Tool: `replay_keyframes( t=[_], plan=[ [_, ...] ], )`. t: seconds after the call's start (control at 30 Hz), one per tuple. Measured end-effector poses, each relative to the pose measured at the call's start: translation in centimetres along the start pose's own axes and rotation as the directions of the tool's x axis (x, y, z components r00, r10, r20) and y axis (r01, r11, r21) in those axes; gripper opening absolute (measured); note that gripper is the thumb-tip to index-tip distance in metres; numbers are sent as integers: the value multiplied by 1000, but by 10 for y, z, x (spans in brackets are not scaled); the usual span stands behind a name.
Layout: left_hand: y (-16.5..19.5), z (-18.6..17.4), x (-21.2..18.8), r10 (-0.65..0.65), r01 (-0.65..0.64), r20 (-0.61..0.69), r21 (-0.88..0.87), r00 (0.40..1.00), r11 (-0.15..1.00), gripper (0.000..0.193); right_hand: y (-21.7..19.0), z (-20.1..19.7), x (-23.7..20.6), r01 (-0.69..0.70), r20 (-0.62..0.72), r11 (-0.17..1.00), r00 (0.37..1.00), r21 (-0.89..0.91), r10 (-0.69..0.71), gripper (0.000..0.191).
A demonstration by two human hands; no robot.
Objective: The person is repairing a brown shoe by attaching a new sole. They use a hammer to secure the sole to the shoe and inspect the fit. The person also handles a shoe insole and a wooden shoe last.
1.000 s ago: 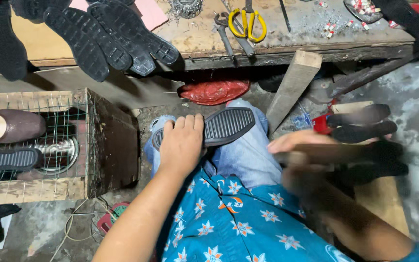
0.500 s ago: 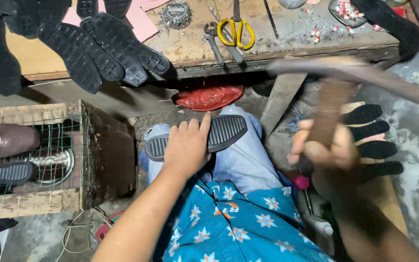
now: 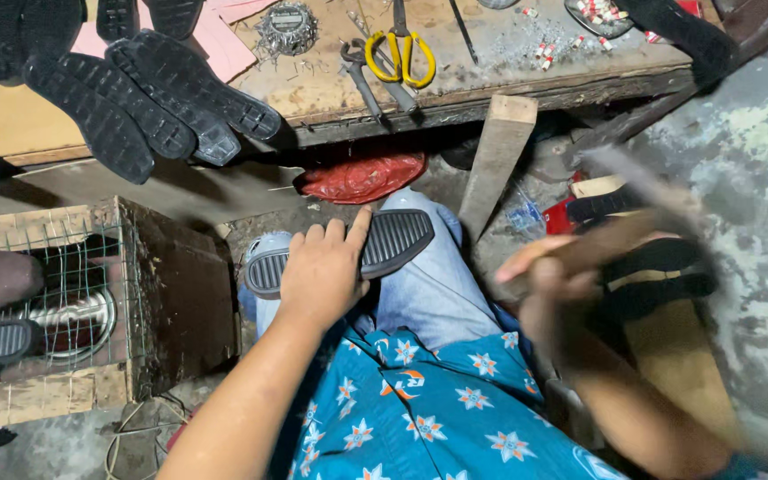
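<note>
My left hand (image 3: 322, 271) presses flat on a black ribbed shoe sole (image 3: 393, 240) that lies across my knees, tread up. My right hand (image 3: 540, 284) is blurred with motion and grips the wooden handle of a hammer (image 3: 633, 227), held low at the right, level with my lap. Its head is smeared at the upper right of the handle. Several more black soles (image 3: 660, 276) are stacked on the floor behind that hand.
A low wooden workbench (image 3: 331, 80) carries several black soles (image 3: 153, 107), yellow-handled scissors (image 3: 402, 49), pliers (image 3: 371, 76) and scattered nails. A wire-mesh wooden crate (image 3: 64, 302) with shoes stands at the left. A red bag (image 3: 362, 178) and a wooden plank (image 3: 495, 160) lie under the bench.
My right hand has swung the hammer down from a raised position to lap level at the right. My left hand keeps pressing the sole, shifted slightly on my knees.
</note>
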State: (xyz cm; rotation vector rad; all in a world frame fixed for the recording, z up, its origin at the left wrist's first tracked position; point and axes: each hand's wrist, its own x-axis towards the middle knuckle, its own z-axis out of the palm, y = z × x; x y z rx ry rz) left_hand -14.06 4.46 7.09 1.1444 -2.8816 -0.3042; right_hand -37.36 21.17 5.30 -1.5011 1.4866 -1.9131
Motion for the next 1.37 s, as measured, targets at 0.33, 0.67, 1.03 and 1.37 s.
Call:
replay_keyframes(
  t=[0.33, 0.67, 1.03, 1.37],
  plan=[
    [-1, -1, 5, -13, 13, 80, 8, 997, 1000, 106, -6, -22, -18, -571, -75, 784, 817, -244, 571, 24],
    [-1, 2, -3, -53, 50, 108, 33, 993, 998, 107, -6, -10, -39, -308, 44, 951, 951, 34, 306, 32],
    [-13, 7, -11, -22, 22, 44, 7, 999, 1000, 106, -17, 12, -47, -335, 178, 893, 900, -302, 398, 42],
    [-27, 17, -15, -4, 10, 71, -88, 997, 996, 119, 4, 21, -33, -230, 394, 737, 724, -636, 566, 45]
  ],
)
